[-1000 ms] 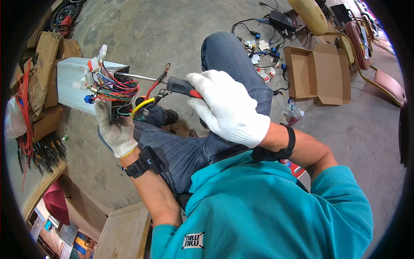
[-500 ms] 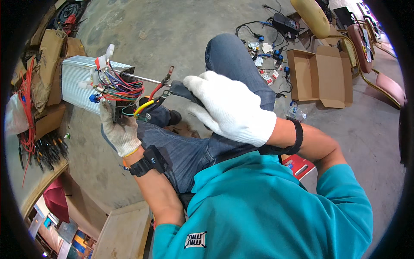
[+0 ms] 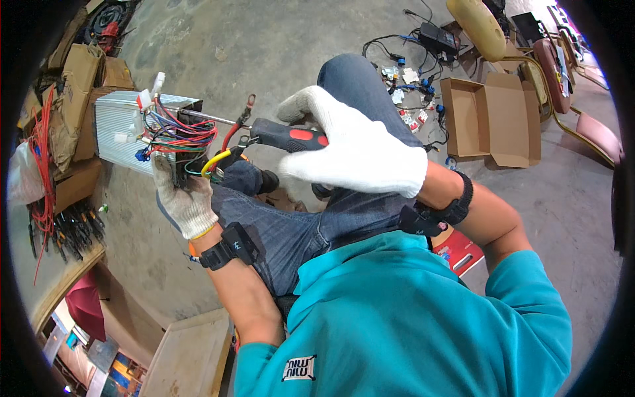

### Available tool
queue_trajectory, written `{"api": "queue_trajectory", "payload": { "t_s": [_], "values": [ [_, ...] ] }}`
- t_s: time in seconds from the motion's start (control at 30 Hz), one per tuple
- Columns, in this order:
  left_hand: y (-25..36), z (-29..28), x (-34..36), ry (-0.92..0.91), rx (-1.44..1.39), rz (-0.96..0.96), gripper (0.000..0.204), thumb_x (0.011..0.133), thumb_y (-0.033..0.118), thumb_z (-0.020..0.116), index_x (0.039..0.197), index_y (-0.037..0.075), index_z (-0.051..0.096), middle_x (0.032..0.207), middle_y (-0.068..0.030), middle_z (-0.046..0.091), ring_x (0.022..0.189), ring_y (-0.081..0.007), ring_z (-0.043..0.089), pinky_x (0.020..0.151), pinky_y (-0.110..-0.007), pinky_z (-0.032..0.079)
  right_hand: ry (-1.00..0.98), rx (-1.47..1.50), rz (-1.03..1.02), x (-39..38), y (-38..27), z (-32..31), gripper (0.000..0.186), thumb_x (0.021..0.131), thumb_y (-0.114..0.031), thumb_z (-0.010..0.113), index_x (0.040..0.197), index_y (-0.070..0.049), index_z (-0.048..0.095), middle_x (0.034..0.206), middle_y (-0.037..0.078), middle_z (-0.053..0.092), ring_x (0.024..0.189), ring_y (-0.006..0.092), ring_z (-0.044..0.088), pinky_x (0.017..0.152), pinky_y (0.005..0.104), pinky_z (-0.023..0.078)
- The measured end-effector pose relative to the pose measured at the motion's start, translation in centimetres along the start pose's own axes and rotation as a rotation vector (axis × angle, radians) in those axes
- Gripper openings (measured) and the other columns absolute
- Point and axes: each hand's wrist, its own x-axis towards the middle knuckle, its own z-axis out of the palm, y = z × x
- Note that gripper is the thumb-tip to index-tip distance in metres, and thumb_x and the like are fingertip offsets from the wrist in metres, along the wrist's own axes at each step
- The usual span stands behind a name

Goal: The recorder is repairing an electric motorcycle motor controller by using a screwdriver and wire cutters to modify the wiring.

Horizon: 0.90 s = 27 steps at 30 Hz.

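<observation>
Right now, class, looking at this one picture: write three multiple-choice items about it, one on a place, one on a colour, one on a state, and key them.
1. Where is the open cardboard box?
A. on the floor
B. on the knee
C. in a hand

2. The screwdriver handle is
A. green
B. black and red
C. white

3. The left hand
A. hangs free
B. grips the silver finned box
C. is bare

Key: 1 A, it lies on concrete. 2 B, seen in the right hand. 3 B, its glove clasps the wired end.
</observation>
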Motion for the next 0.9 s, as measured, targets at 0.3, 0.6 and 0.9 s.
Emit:
{"api": "queue_trajectory", "payload": {
  "t_s": [0.3, 0.6, 0.9],
  "values": [
    [-0.4, 0.4, 0.4, 0.072, 0.103, 0.021, 0.041, 0.099, 0.027, 0.068, 0.135, 0.009, 0.063, 0.128, -0.0128, 0.070, 0.108, -0.0336, 0.071, 0.081, -0.044, 0.064, 0.357, -0.869, -0.601, 0.6, 0.7, 0.6, 0.035, 0.091, -0.025, 0.069, 0.116, -0.002, 0.062, 0.085, 0.007, 0.058, 0.069, 0.0191, 0.059, 0.049, 0.0319, 0.048],
    [-0.6, 0.6, 0.2, 0.120, 0.096, 0.036, 0.041, 0.100, 0.025, 0.067, 0.135, 0.007, 0.063, 0.133, -0.0126, 0.068, 0.115, -0.0306, 0.068, 0.094, -0.048, 0.059, -0.251, 0.441, 0.272, 2.3, 1.4, -0.2, 0.045, 0.090, -0.047, 0.070, 0.101, -0.004, 0.064, 0.077, 0.004, 0.065, 0.055, 0.0105, 0.058, 0.048, 0.0305, 0.045],
    [-0.3, -1.0, 0.3, 0.016, 0.071, -0.018, 0.044, 0.099, 0.030, 0.067, 0.138, 0.009, 0.062, 0.134, -0.0139, 0.067, 0.111, -0.0322, 0.070, 0.087, -0.049, 0.062, 0.199, -0.756, -0.420, -1.0, -0.9, 0.6, 0.033, 0.092, -0.022, 0.064, 0.116, -0.001, 0.059, 0.093, 0.016, 0.060, 0.082, 0.0327, 0.066, 0.063, 0.0423, 0.055]
  ]
}}
